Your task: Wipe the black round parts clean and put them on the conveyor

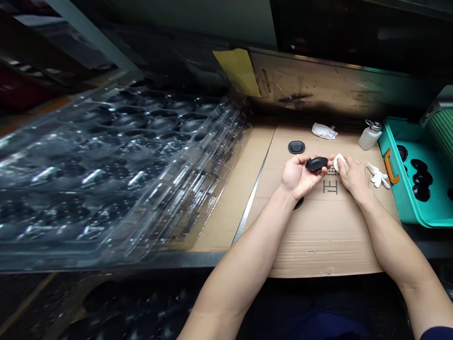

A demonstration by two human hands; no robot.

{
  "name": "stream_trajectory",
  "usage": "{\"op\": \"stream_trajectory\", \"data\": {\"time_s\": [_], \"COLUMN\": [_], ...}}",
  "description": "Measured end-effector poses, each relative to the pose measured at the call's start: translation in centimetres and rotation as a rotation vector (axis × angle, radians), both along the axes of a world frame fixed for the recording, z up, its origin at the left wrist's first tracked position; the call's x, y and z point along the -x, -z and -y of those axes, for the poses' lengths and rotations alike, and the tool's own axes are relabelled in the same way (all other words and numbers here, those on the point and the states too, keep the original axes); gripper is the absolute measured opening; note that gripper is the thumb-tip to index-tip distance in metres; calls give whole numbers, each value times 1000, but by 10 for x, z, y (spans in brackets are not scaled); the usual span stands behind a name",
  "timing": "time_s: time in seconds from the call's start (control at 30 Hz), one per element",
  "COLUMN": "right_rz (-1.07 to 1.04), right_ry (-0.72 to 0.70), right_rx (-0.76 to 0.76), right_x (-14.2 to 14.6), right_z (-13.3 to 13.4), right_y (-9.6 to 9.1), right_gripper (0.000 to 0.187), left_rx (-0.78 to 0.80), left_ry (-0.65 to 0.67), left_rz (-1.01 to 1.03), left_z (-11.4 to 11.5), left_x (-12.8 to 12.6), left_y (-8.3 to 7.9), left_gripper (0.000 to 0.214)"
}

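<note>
My left hand (300, 176) is closed around the edge of an oval black part (316, 164), tilted above the cardboard (311, 245). Beside it, my right hand (355, 177) pinches a small white cloth pad (340, 162); a narrow gap seems to separate the pad from the part. One more oval black part (296, 147) lies flat on the cardboard behind my left hand. Another dark piece (299, 203) shows partly from under my left wrist, which hides the rest of it.
Clear plastic trays (170, 189) holding black parts are stacked on the left. At right stands a teal bin (406, 208) with an orange handle and several black parts. A white pump bottle (370, 135), a crumpled white cloth (324, 131) and a white glove (378, 176) lie near it.
</note>
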State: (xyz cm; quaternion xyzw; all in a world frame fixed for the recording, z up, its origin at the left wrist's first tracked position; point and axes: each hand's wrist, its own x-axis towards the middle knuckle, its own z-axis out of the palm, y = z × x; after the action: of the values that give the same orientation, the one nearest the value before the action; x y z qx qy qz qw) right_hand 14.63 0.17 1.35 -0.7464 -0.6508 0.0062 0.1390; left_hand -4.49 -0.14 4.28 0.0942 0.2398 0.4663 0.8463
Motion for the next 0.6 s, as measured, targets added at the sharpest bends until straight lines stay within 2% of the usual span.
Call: {"op": "stream_trajectory", "data": {"time_s": [0.07, 0.13, 0.23, 0.33, 0.43, 0.53, 0.6], "right_rz": [96, 174, 195, 128, -32, -316, -513], "right_ry": [17, 106, 218, 219, 90, -151, -292], "right_rx": [-76, -105, 1, 135, 39, -164, -227], "right_x": [-10, -25, -50, -63, -61, -47, -33], "right_z": [2, 4, 5, 2, -2, -4, -1], "right_y": [-9, -19, -29, -29, -25, -21, -19], "right_gripper": [49, 44, 41, 34, 27, 27, 30], "left_rx": [-39, -98, -197, -272, -294, -304, -315], "left_ry": [-21, -38, -17, 7, -17, -1, 37], "left_rz": [-76, -220, -410, -442, -433, -444, -450], "left_z": [-1, -2, -3, -2, -2, -3, -4], "left_x": [-1, -4, -8, -8, -6, -6, -8], "left_y": [7, 14, 21, 22, 22, 26, 28], "left_gripper": [26, 39, 47, 48, 56, 48, 42]}}
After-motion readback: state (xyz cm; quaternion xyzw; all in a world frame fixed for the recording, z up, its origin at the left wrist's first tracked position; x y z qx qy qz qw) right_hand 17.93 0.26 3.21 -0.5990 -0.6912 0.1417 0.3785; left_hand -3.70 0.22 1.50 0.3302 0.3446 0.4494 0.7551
